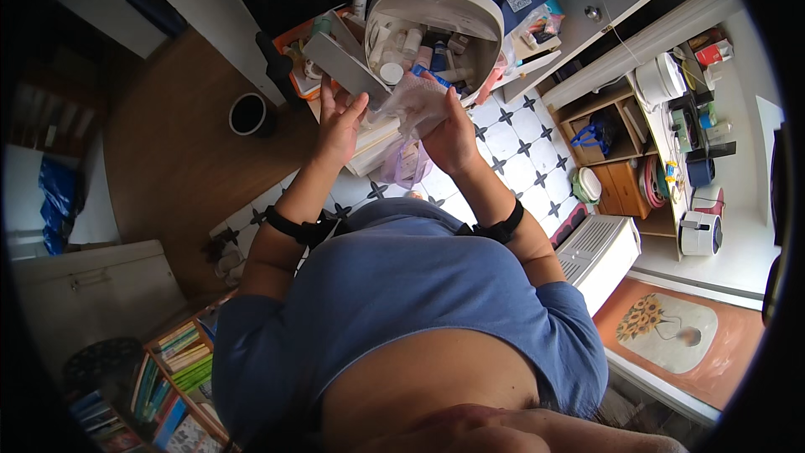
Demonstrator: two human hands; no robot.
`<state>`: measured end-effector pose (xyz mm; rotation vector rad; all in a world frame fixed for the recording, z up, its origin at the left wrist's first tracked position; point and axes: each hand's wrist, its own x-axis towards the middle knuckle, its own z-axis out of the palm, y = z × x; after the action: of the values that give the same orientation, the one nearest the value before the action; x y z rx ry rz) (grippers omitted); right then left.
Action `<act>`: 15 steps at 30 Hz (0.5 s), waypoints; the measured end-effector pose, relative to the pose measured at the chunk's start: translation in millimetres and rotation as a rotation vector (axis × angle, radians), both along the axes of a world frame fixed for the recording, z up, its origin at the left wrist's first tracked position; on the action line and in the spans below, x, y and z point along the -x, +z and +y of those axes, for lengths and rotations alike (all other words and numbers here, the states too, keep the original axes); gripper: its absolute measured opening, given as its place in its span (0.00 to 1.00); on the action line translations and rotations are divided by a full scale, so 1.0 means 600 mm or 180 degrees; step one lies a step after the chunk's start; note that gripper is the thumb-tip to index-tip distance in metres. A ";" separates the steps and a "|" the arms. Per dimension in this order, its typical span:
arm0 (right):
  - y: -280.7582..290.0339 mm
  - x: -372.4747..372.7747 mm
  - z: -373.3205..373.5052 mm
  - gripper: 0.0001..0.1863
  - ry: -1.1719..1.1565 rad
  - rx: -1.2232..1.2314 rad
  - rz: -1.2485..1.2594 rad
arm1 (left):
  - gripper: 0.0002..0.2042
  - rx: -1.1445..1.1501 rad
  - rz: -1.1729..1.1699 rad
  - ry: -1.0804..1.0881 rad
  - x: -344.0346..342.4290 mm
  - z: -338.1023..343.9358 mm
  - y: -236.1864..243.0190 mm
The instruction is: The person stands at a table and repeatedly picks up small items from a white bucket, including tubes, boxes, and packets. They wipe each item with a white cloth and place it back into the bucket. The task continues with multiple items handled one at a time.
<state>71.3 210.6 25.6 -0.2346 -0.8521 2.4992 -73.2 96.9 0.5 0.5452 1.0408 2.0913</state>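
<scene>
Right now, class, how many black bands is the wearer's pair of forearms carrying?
2: one black band around the left forearm, another black band around the right forearm.

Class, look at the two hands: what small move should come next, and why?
Probably bring the crumpled whitish sheet across to the grey panel and wipe it lightly: the right hand holds the sheet, the left hand is at the panel's lower end, and sheet and panel are close together.
</scene>
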 end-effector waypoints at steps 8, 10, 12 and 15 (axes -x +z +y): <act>-0.001 0.007 -0.023 0.30 -0.0389 -0.4021 -0.0298 | 0.21 -0.0456 -0.0853 -0.0642 0.000 -0.003 -0.012; -0.012 0.008 -0.016 0.30 -0.0261 -0.3369 -0.0360 | 0.19 -0.0470 -0.1437 -0.0793 0.014 -0.006 -0.022; -0.021 -0.001 -0.004 0.30 -0.0073 -0.2776 -0.0593 | 0.18 -0.0558 -0.1946 -0.1022 0.029 -0.018 -0.040; -0.034 -0.026 0.024 0.31 0.0194 -0.2047 -0.0980 | 0.17 -0.0666 -0.1854 -0.1440 0.055 -0.039 -0.081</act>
<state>86.7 225.3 5.2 -0.3740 -1.7490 2.1269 -106.5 73.3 -48.3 0.2121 0.3283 1.7893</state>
